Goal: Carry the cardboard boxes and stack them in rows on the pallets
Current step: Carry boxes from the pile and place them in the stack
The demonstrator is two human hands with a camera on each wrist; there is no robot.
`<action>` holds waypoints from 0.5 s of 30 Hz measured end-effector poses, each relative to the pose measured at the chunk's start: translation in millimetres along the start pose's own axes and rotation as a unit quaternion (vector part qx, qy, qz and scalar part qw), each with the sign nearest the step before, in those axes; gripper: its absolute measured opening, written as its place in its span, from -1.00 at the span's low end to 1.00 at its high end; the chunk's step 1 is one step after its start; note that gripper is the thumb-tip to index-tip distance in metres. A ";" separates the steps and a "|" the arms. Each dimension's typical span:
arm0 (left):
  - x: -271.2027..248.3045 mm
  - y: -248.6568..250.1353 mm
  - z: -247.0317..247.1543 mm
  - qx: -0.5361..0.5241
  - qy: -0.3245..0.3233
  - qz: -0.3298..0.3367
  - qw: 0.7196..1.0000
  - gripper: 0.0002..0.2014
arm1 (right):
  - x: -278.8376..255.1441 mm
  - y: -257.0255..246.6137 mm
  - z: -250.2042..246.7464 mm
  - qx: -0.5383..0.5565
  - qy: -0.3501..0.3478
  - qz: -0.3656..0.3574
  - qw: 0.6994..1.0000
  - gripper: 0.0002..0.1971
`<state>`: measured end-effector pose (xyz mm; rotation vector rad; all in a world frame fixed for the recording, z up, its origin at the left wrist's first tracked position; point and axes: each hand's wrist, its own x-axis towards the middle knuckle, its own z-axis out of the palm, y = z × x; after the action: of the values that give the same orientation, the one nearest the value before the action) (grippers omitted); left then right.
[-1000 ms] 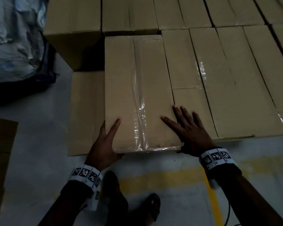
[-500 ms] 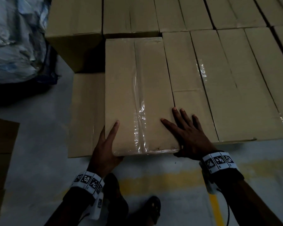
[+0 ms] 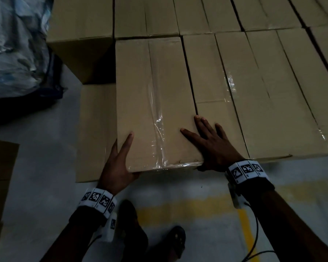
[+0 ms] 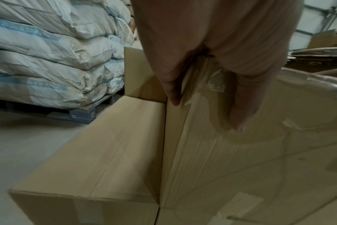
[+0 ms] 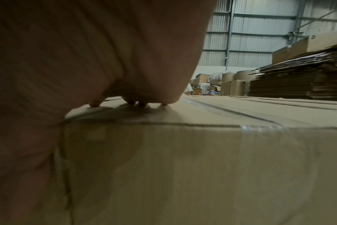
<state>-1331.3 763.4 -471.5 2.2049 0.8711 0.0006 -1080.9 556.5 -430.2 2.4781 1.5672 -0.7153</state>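
We are at the placing step: the cardboard box we brought over lies on the upper layer of the stack, its long right side snug against the neighbouring box and its far end close to the box row behind, while its near end juts a little toward us past the front edge of the neighbour. Our left hand cups the near left corner, thumb laid along the top face and the other fingers down the left side wall, as the left wrist view shows, so it grips the corner rather than lying flat. Our right hand is spread wide and flat, thumb on our box and the remaining fingers pressing on the neighbour's top across the seam; it holds nothing. To the left, a lower box sits one level down, leaving an open slot in the upper row. The pallet itself is hidden under the boxes. In our judgement the box is nearly seated, and the next move calls for a short push away from us with the left palm, the right hand steadying the seam, until the front faces line up flush; then we let go and fetch another box for the slot on the left.
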 end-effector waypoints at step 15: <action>-4.2 3.5 2.1 -0.014 -0.003 -0.022 1.000 0.33 | 0.4 -3.6 10.7 -0.015 0.014 0.017 1.000 0.53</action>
<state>-1331.9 757.9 -469.7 2.1590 0.9104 -0.0161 -1087.4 554.8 -439.3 2.4968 1.5298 -0.6504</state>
